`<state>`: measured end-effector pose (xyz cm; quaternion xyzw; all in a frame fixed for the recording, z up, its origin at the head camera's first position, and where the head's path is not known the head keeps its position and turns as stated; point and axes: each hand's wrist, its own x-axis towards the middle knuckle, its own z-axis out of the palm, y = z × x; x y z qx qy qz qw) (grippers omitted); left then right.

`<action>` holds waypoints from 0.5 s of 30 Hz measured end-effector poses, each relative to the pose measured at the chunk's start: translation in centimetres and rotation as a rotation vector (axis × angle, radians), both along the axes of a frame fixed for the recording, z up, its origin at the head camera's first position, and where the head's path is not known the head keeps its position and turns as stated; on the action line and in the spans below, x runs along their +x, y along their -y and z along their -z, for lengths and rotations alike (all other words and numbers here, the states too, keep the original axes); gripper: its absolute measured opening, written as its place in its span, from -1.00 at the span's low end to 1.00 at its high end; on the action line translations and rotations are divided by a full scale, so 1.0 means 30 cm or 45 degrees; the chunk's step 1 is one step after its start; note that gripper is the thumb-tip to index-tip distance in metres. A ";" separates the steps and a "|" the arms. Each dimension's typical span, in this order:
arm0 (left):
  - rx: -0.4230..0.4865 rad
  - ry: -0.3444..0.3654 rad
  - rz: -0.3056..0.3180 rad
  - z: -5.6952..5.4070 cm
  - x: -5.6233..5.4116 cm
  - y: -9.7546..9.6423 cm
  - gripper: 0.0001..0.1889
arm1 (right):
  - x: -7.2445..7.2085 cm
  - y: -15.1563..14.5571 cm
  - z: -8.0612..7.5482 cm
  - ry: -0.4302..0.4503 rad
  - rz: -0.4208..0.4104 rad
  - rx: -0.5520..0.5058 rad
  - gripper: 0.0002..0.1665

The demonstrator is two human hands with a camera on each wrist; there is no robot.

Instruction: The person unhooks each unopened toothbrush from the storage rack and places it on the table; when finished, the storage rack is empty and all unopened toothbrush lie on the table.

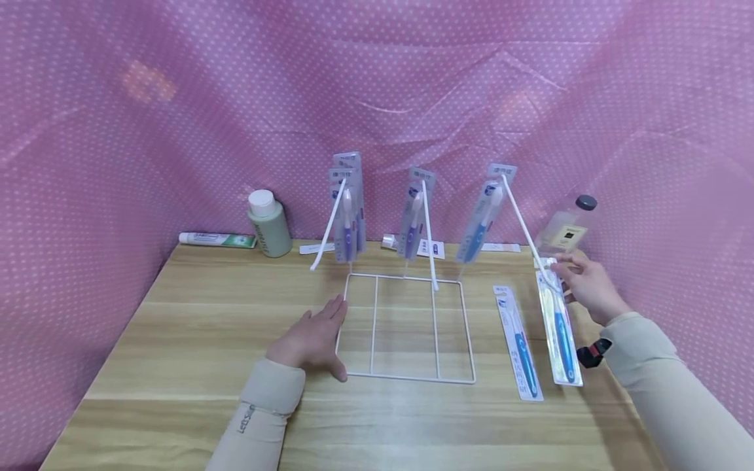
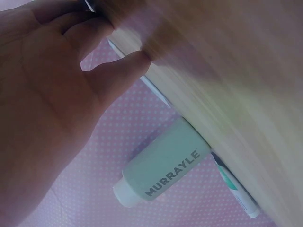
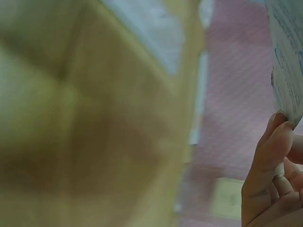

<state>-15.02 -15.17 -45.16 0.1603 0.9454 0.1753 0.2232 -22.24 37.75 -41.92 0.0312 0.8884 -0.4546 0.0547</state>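
Note:
My right hand [image 1: 592, 291] pinches the top edge of a blue toothbrush in a blister pack [image 1: 564, 347], over the right side of the table. In the right wrist view, thumb and finger grip a corner of the printed card [image 3: 289, 56]. The tip of the rack's right arm [image 1: 521, 212] overlaps the pack's top in the head view. My left hand [image 1: 312, 337] lies with fingers spread at the left side of the white wire rack's base [image 1: 406, 377]. Packaged toothbrushes hang on the rack: purple ones on the left [image 1: 347, 226] and middle [image 1: 415, 219], a blue one [image 1: 483, 216] on the right.
Another packaged blue toothbrush [image 1: 520, 347] lies right of the rack. Along the back edge are a toothpaste tube [image 1: 216, 239], a green bottle [image 1: 271, 226], a second tube [image 1: 432, 248] and a clear black-capped bottle [image 1: 565, 229]. A pink dotted cloth [image 1: 377, 98] hangs behind.

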 end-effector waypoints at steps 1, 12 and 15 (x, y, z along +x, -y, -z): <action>0.001 -0.001 -0.001 0.000 0.000 -0.002 0.53 | -0.005 -0.006 0.021 0.018 -0.005 -0.001 -0.33; -0.009 0.007 -0.007 0.002 -0.005 -0.003 0.54 | -0.019 0.025 0.150 0.148 -0.066 0.053 -0.41; -0.008 0.003 -0.005 0.007 -0.003 -0.002 0.54 | -0.017 0.035 0.162 0.189 -0.052 0.026 -0.45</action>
